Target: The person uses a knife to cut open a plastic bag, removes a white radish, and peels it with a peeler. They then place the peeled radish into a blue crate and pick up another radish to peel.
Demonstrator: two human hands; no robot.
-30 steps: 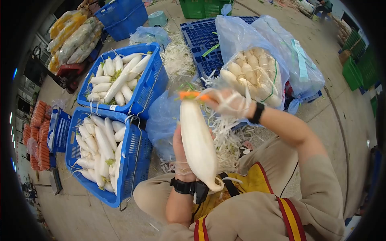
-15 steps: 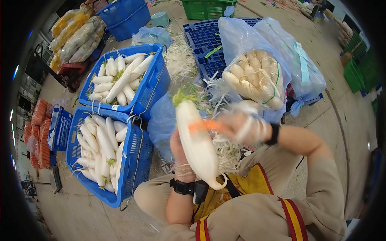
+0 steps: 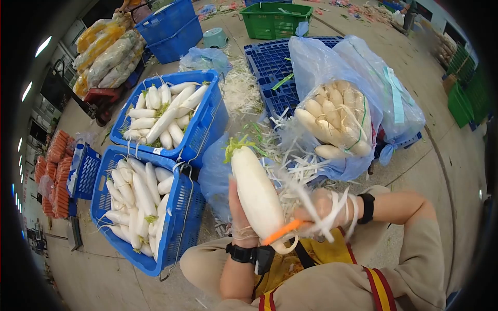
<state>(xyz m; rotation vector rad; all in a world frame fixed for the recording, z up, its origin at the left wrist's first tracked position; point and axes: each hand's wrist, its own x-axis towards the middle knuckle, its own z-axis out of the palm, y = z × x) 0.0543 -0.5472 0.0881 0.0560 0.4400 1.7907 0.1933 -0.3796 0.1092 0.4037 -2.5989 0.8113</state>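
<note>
A large white radish [image 3: 255, 189] with green leaf stubs at its top stands tilted in front of me. My left hand [image 3: 239, 215] is wrapped behind its left side, gripping it, with the fingers partly hidden. In my right hand [image 3: 317, 207] is an orange peeler [image 3: 284, 231], its head against the radish's lower end near the curled root tip. White peel strips [image 3: 332, 212] hang and fly around the right hand, blurred. Below the radish, a yellow apron [image 3: 321, 254] covers part of my lap.
Two blue crates [image 3: 179, 228] [image 3: 207, 124] of white radishes stand at left. A blue pallet [image 3: 267, 67] carries clear bags of radishes [image 3: 332, 116]. Peel shavings [image 3: 243, 88] litter the floor. Farther off are a green crate [image 3: 272, 23], stacked blue crates [image 3: 171, 31] and bagged carrots [image 3: 58, 160].
My right hand has swept the peeler down from the radish's upper part to its lower end. Loose peel strips now trail from that hand. The whole view has shifted slightly.
</note>
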